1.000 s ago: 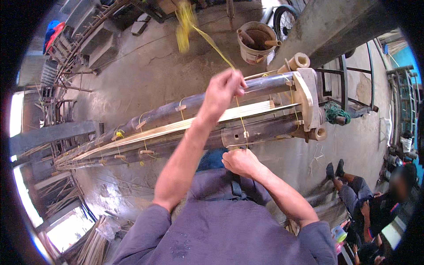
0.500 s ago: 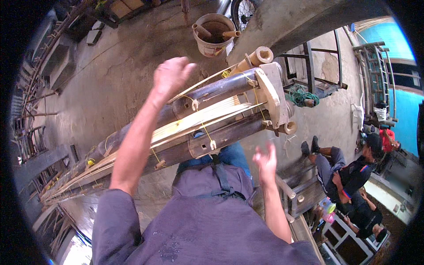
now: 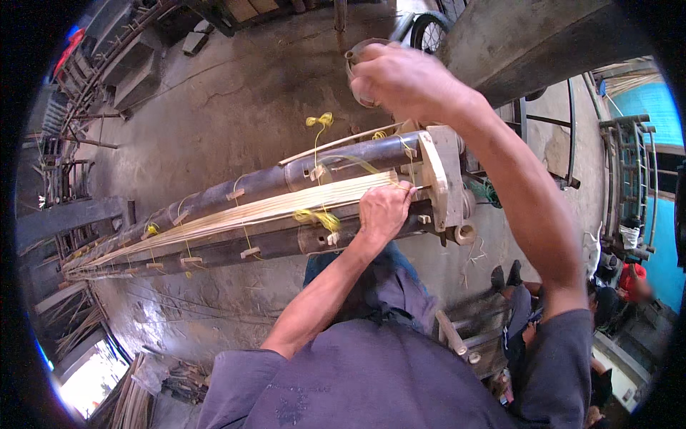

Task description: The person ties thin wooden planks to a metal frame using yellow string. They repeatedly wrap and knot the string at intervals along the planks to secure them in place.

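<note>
A long frame of two dark bamboo poles (image 3: 357, 154) lies across in front of me, joined at the right by a pale wooden end block (image 3: 444, 175). Between the poles runs a bundle of light bamboo strips (image 3: 286, 202). My left hand (image 3: 386, 211) is closed at the right ends of these strips, its fingers curled over them. Beyond the frame my right hand (image 3: 404, 80) is raised with curled fingers, blurred; whatever it may hold is hidden. Yellow string (image 3: 318, 218) lies bunched over the strips, and another yellow bunch (image 3: 320, 120) shows past the far pole.
A bucket (image 3: 363, 100) stands on the floor beyond, partly covered by my right hand. Behind my right forearm are a dark metal frame (image 3: 572, 129) and a concrete ledge (image 3: 522, 36). People sit at the lower right. Cut bamboo (image 3: 132, 400) is piled at the lower left.
My left hand has come down from above the poles onto the strip ends. My right hand has swung from the near right side to beyond the frame. Bunched yellow string now shows around the strips.
</note>
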A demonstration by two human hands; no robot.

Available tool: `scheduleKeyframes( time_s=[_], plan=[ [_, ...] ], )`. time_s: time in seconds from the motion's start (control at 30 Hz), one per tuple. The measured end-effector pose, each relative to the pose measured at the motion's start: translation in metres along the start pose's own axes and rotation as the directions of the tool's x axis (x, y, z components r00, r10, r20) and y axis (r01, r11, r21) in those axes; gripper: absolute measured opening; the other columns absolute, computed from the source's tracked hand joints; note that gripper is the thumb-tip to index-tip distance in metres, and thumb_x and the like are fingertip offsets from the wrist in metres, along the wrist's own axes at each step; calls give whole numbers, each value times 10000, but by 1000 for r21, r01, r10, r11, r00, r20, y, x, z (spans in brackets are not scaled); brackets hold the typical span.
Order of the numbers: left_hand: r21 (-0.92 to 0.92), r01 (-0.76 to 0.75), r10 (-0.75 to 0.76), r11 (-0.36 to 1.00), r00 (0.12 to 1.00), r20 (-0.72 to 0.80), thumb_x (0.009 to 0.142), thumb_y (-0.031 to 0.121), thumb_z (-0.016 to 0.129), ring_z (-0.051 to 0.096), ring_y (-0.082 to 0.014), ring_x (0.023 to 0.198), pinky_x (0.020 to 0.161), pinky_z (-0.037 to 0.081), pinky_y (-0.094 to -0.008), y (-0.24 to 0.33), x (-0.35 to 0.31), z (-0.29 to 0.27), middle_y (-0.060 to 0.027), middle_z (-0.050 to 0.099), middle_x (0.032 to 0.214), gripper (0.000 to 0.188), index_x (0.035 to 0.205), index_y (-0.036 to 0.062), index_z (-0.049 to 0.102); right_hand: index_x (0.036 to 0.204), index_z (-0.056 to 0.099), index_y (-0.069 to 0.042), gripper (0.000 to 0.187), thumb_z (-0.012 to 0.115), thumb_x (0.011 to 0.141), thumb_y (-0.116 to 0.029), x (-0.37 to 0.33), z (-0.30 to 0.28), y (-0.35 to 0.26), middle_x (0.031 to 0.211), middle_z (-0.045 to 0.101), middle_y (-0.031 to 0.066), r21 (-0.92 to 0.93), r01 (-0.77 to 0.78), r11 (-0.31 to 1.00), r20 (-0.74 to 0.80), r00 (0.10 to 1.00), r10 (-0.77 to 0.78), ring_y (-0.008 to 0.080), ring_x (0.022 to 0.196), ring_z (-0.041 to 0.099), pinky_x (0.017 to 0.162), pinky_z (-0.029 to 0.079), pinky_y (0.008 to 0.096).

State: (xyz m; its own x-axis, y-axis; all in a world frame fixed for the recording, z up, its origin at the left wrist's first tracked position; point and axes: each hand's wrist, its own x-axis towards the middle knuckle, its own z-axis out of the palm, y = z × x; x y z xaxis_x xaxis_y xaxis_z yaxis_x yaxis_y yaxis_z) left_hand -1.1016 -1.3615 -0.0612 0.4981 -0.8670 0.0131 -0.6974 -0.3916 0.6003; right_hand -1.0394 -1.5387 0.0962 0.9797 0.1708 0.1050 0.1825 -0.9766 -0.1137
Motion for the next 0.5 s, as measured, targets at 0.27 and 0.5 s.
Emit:
scheduleKeyframes(
  time_s=[0.27, 0.5],
  plan=[
    [13, -129, 130, 992, 983, -130, 887, 303, 577, 624, -288, 605, 519, 470, -403, 4, 3, 7, -110, 618, 659, 212, 810, 111, 625, 646, 477, -72, 331, 504, 908, -274, -67, 91, 1, 598, 479, 8, 885, 94, -456, 303, 626, 718, 141, 484, 418, 491, 353, 289],
    [-572, -8, -85, 820, 987, -136, 943, 340, 518, 647, -180, 673, 570, 490, -323, 12, 7, 0, -95, 644, 738, 307, 881, 66, 640, 646, 616, -67, 168, 594, 754, -194, -207, 181, -168, 612, 630, 154, 318, -311, 896, 326, 923, 205, 275, 541, 648, 462, 500, 447]
  ],
)
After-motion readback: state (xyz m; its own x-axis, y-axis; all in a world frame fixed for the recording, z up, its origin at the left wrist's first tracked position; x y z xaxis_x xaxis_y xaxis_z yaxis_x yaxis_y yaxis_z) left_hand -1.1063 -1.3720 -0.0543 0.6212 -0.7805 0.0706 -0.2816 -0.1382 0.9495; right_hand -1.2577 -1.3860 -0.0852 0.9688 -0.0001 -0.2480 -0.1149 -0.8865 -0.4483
